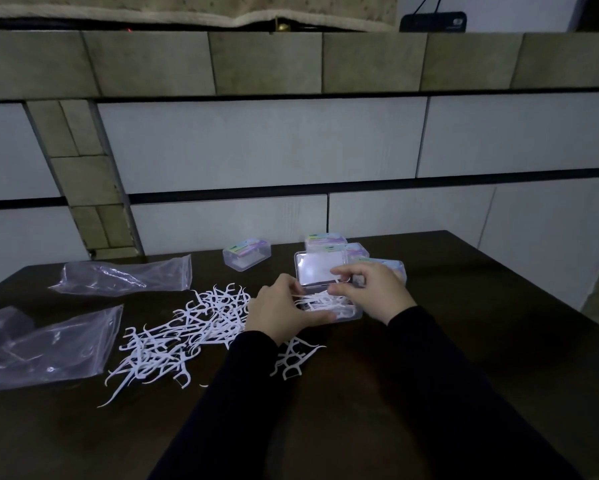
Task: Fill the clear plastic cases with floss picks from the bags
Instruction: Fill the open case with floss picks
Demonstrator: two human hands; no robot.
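Note:
An open clear plastic case [350, 311] sits mid-table with its lid [320, 268] standing up and white floss picks inside. My left hand [284, 311] grips the case's near left side, thumb along its front edge. My right hand [370, 291] is over the case, fingers curled and pinching floss picks at its top. A big loose pile of white floss picks [187, 330] lies left of the case, and a few more picks [294, 360] lie beside my left sleeve. Two clear plastic bags [125, 277] [45, 348] lie flat at the left.
A closed clear case [246, 252] with a coloured label stands behind the pile. Several more labelled cases [357, 252] are stacked close behind the open one. The dark wooden table [464, 341] ends at a tiled wall at the back and drops off at the right.

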